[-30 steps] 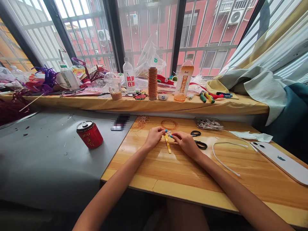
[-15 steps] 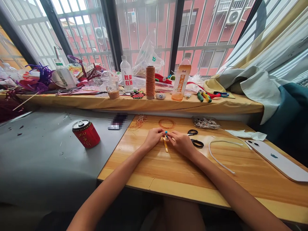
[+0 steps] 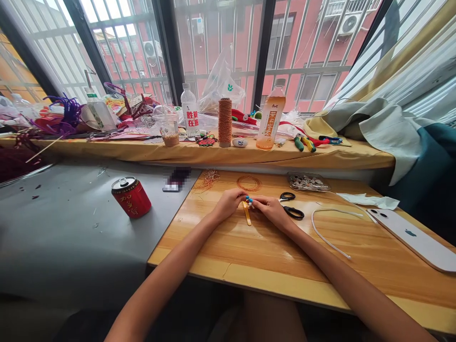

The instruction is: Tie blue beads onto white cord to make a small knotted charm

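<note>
My left hand and my right hand meet over the wooden board, with fingertips pinched close together. Bright blue spots show at the fingertips; whether these are small beads or nails I cannot tell. Something small and pale shows just under them, too small to name. A narrow yellow-orange stick lies just below the fingertips. Beyond the hands is a coil of orange cord. Black-handled scissors lie right of my right hand, their blades partly hidden by it.
A red can stands on the grey surface at left. Loose cord pieces, a clear box of small pieces, a white cord and a phone lie on the board. Behind, the ledge holds a thread spool, bottles and pliers.
The view has shifted slightly. My right fingers have moved a little apart from the left ones, and the blue spots now sit more side by side. The things on the board stay put.
</note>
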Action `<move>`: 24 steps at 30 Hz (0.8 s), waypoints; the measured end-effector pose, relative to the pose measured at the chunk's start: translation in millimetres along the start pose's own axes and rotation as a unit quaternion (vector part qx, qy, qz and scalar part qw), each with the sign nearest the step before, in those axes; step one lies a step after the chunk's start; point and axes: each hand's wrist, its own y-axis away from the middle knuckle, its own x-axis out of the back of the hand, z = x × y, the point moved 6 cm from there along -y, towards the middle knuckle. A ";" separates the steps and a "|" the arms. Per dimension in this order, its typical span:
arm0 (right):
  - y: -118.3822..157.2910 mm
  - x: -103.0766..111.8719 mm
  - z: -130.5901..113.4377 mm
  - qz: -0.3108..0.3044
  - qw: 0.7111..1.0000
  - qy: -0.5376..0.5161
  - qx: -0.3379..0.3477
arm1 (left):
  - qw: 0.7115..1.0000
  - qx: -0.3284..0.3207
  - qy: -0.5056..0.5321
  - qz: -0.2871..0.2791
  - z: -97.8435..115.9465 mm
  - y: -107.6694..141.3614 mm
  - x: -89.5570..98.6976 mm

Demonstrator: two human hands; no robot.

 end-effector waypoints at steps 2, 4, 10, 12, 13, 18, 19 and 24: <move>-0.9 -1.9 2.9 -0.012 1.000 -0.014 -0.006 | 1.000 -0.018 -0.012 0.002 2.0 0.6 -0.4; -1.5 -3.2 5.0 -0.020 0.999 -0.023 -0.009 | 1.000 -0.013 -0.008 0.003 3.1 1.7 -1.5; 2.1 -1.1 -9.5 -0.001 0.997 0.058 0.044 | 0.993 0.083 0.072 -0.043 1.4 1.4 -5.7; 3.4 0.8 -14.8 0.012 0.995 0.078 0.058 | 0.987 0.099 0.109 -0.062 -1.0 -2.6 2.8; 3.4 2.7 -15.3 0.023 0.995 0.075 0.055 | 0.986 0.102 0.123 -0.048 -3.6 -5.5 12.9; -2.4 17.1 6.9 0.101 0.994 -0.049 -0.018 | 0.971 0.140 0.032 0.189 -33.8 -8.3 91.6; -3.9 19.0 13.7 0.113 0.990 -0.083 -0.033 | 0.968 0.160 -0.020 0.194 -40.2 -6.8 97.4; -7.8 21.3 39.9 0.159 0.966 -0.184 -0.086 | 0.960 0.164 -0.228 0.024 -50.9 -2.8 58.2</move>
